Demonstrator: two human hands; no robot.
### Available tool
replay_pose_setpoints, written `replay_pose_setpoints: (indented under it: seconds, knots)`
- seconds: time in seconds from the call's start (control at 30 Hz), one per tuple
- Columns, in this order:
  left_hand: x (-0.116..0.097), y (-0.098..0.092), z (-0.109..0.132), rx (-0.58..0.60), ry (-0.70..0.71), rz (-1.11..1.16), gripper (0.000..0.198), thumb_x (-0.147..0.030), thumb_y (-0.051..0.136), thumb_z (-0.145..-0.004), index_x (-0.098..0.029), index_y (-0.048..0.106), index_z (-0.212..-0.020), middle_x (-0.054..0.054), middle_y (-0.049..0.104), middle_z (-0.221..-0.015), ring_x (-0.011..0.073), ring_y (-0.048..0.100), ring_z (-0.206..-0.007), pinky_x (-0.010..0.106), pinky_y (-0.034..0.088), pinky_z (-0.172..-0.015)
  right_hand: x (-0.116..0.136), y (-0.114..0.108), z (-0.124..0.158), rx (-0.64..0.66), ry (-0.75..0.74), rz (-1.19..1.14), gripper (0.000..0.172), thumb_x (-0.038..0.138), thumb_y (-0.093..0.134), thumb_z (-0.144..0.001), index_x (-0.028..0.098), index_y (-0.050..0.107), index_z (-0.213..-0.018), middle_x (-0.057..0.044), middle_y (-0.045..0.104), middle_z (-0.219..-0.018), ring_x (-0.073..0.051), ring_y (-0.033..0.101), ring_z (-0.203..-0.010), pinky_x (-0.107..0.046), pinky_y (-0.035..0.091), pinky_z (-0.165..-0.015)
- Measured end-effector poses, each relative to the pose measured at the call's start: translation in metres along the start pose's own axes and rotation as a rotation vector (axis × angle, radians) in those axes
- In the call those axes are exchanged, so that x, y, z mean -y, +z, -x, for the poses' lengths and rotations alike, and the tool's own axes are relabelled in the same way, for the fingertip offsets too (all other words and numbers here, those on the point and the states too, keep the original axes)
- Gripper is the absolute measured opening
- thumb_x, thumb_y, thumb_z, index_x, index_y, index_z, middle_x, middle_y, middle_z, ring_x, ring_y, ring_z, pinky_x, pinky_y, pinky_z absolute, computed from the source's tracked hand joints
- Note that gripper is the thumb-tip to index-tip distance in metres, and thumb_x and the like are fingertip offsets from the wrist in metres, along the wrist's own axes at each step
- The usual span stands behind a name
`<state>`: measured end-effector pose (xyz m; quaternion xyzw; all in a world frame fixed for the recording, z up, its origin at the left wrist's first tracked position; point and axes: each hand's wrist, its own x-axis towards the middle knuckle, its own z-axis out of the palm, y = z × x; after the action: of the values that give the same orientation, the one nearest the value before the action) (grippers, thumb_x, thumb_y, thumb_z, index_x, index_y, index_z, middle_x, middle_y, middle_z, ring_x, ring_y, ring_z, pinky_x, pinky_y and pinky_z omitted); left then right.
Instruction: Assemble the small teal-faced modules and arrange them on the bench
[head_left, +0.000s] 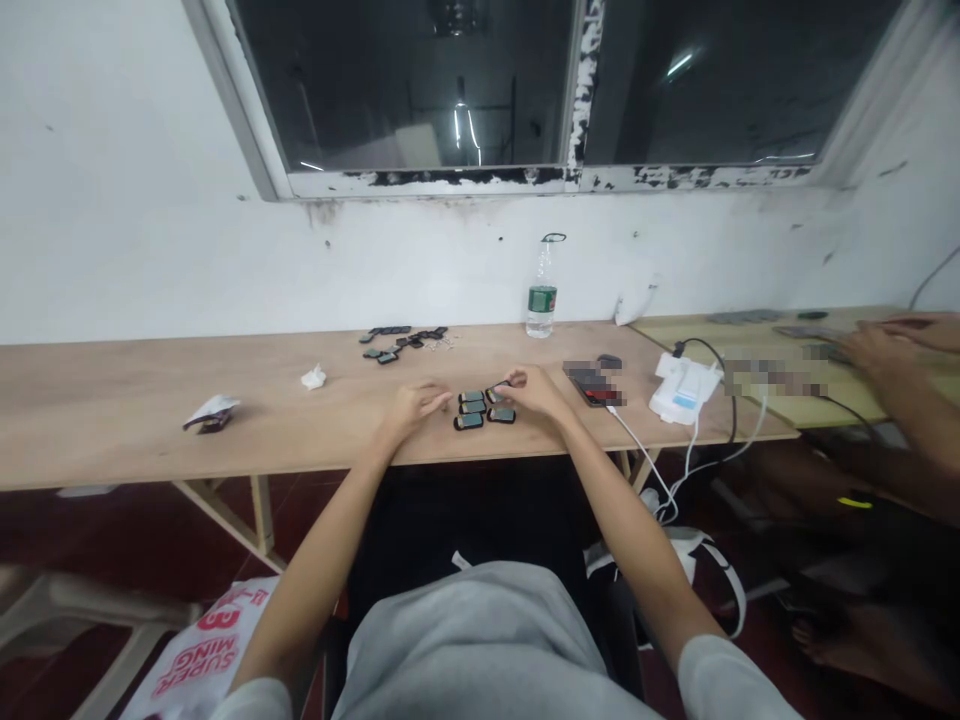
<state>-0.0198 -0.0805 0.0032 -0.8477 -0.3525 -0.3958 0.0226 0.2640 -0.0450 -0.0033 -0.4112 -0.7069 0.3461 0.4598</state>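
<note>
Several small black rectangular devices with glossy greenish screens [472,407] lie in a tight cluster on the wooden table [135,420]. My left hand [412,408] rests just left of the cluster, its fingertips close to the devices and nothing visible in it. My right hand [532,392] is at the cluster's right side, its fingertips pinching a thin dark piece [499,387]. The piece is too small to identify. A further pile of small dark devices [401,346] lies towards the back of the table.
A plastic water bottle [541,298] stands by the wall. Pixelated phones [592,385] and a white charging unit with cables [682,390] sit to the right. A crumpled tissue [313,377] and a torn packet [212,414] lie left. A co-worker's hands [892,342] work at an adjoining table.
</note>
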Motion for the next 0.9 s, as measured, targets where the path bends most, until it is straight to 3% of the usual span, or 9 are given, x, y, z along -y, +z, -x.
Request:
replay_pose_setpoints:
  seconds: [0.13,0.33,0.47,0.9]
  knots:
    - [-0.02,0.003,-0.007,-0.071,0.101,0.022,0.03,-0.043,0.061,-0.097,-0.019,0.076,-0.105,0.01,0.076,-0.103,0.0219,0.072,-0.096,0.036,0.059,-0.089,0.019,0.008,0.005,0.034,-0.074,-0.143,0.033,0.042,0.081,-0.072,0.017,0.066,-0.088,-0.006,0.074,-0.08,-0.018,0.071,-0.066,-0.026,0.056,-0.058]
    - [-0.041,0.011,-0.011,-0.093,0.105,0.046,0.024,-0.036,0.064,-0.095,-0.02,0.075,-0.109,0.01,0.075,-0.113,0.0216,0.073,-0.1,0.035,0.061,-0.089,0.031,0.018,0.012,0.092,-0.086,-0.252,0.039,0.047,0.086,-0.069,0.019,0.066,-0.089,-0.006,0.074,-0.081,-0.02,0.072,-0.069,-0.031,0.062,-0.061]
    - [-0.042,0.011,-0.01,-0.101,0.099,0.057,0.022,-0.034,0.065,-0.094,-0.019,0.075,-0.107,0.01,0.076,-0.109,0.0206,0.075,-0.093,0.032,0.063,-0.083,0.03,0.019,0.012,0.107,-0.085,-0.262,0.041,0.047,0.086,-0.069,0.019,0.065,-0.089,-0.006,0.074,-0.08,-0.02,0.073,-0.067,-0.031,0.063,-0.062]
    - [-0.039,0.008,-0.007,-0.063,0.17,0.005,0.023,-0.034,0.063,-0.096,-0.02,0.076,-0.108,0.01,0.076,-0.11,0.0218,0.075,-0.097,0.034,0.063,-0.087,0.034,0.018,0.014,0.157,-0.082,-0.287,0.04,0.047,0.087,-0.069,0.019,0.066,-0.089,-0.004,0.073,-0.08,-0.019,0.073,-0.069,-0.03,0.063,-0.063]
